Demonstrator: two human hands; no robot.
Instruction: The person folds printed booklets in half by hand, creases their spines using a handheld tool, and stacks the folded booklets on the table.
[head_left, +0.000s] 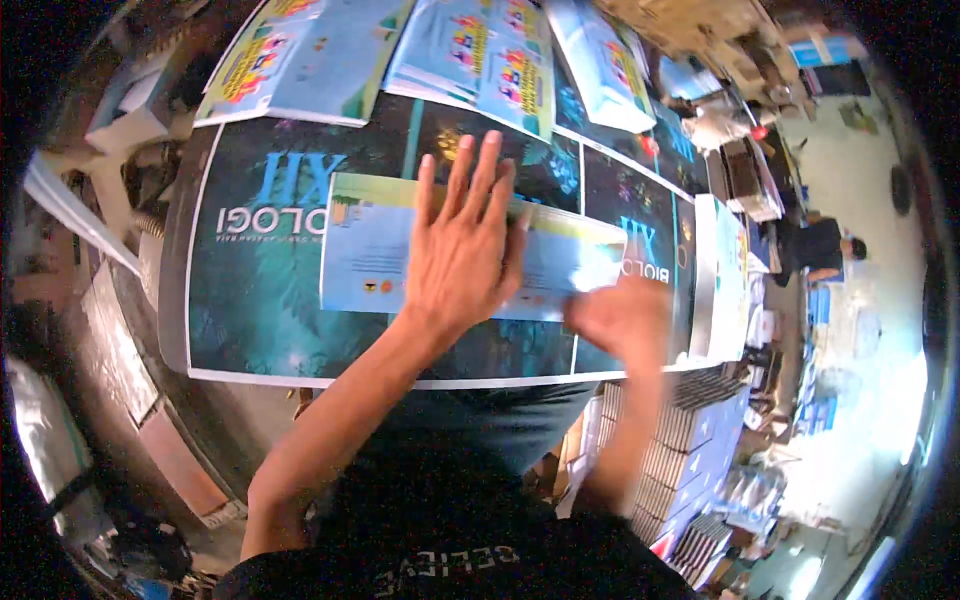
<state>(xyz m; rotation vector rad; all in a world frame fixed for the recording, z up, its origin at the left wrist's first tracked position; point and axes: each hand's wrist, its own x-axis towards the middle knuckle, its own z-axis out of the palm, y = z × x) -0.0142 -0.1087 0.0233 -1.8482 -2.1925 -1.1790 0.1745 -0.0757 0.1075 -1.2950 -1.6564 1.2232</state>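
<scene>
A long light-blue printed sheet (365, 245), seemingly folded, lies across the table in front of me. My left hand (460, 240) rests flat on it left of its middle, fingers stretched toward the far side. At the sheet's right end is my right hand (622, 312), curled closed and blurred by motion, by the near edge. Whether it holds anything is hidden. Under the sheet, the tabletop is covered with dark teal printed cover sheets (270, 325). Beyond my hands lie stacks of blue printed covers (330, 65), (470, 60) along the far edge.
Another stack of blue covers (600, 70) lies at the far right. A white-edged stack (715, 280) stands at the table's right end. Below it on the right are tall piles of books (665, 450). Another person (825, 250) is farther off at the right.
</scene>
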